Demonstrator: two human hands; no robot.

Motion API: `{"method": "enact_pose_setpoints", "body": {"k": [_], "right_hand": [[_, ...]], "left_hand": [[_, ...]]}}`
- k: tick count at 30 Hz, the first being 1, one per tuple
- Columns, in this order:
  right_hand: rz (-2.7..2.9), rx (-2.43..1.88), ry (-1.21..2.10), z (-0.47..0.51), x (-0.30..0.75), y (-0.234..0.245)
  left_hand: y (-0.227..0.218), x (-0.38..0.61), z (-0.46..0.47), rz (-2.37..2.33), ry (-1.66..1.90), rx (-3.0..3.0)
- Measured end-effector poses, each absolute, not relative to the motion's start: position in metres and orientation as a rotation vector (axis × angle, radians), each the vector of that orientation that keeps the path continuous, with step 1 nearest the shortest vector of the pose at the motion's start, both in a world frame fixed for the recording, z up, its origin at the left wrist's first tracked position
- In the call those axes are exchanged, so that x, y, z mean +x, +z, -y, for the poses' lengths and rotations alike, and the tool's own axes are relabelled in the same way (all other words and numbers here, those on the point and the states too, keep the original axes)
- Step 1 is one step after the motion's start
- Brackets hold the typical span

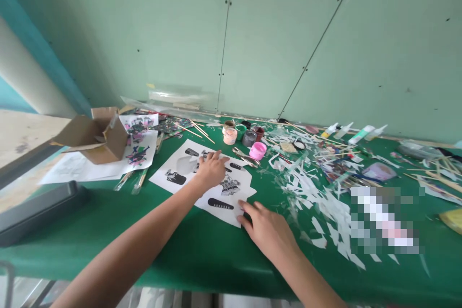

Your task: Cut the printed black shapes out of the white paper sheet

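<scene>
A white sheet of paper (197,191) printed with black-and-grey pictures lies on the green-covered table, its right edge cut unevenly. My left hand (212,171) rests on the upper middle of the sheet, palm down, fingers stretched forward and covering part of the print. At the sheet's lower right corner is my right hand (269,228), its index finger and thumb apart and touching the paper's edge. The other fingers of that hand are partly curled, and nothing else shows in it. Just beyond the sheet lie metal scissors (246,157), beside a pink paint jar (257,150).
Several paint jars (230,135) stand behind the sheet. White paper scraps (306,183) litter the right side, with glue bottles (361,134) farther back. An open cardboard box (108,142) stands on printed sheets at left, near a long grey case (39,211).
</scene>
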State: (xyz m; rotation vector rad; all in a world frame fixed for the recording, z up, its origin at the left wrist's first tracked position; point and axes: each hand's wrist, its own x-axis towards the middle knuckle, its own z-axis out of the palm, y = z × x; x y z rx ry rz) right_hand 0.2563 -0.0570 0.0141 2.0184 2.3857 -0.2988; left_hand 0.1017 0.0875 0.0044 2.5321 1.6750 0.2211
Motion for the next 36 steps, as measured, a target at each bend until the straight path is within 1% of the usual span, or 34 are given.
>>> {"method": "enact_pose_setpoints", "body": {"k": [3,6,8,9,11,14,17,23,27,30,36], "right_hand": [[-2.420,1.945,-0.446,0.061,0.275,0.019],[-2.428,1.886,-0.530,0.061,0.292,0.025],[-2.450,1.845,-0.545,0.057,0.298,0.029],[-2.464,1.828,-0.544,0.054,0.299,0.031],[-2.482,1.804,-0.518,0.045,0.298,0.034],[-2.474,1.828,-0.422,0.031,0.292,0.037],[-2.523,1.874,-0.395,0.015,0.284,0.038],[-2.695,1.846,-0.425,-0.018,0.271,0.029],[-2.840,1.745,-0.421,-0.030,0.255,0.019],[-2.837,1.699,-0.397,-0.035,0.241,0.014],[-2.884,1.577,-0.359,-0.043,0.219,0.006]], "left_hand": [[0.014,0.088,-0.087,-1.623,0.214,2.581],[0.023,0.072,-0.075,-1.381,0.172,2.689],[0.027,0.063,-0.060,-1.180,0.149,2.781],[0.027,0.060,-0.051,-1.151,0.113,2.811],[0.028,0.056,-0.033,-1.236,0.009,2.847],[0.028,0.053,-0.011,-1.481,-0.125,2.849],[0.027,0.049,-0.002,-1.584,-0.164,2.819],[0.016,0.052,0.002,-1.620,0.098,2.815],[-0.003,0.058,0.022,-1.668,0.320,2.853],[-0.018,0.058,0.035,-1.703,0.482,2.841],[-0.029,0.055,0.042,-1.804,0.532,2.758]]}}
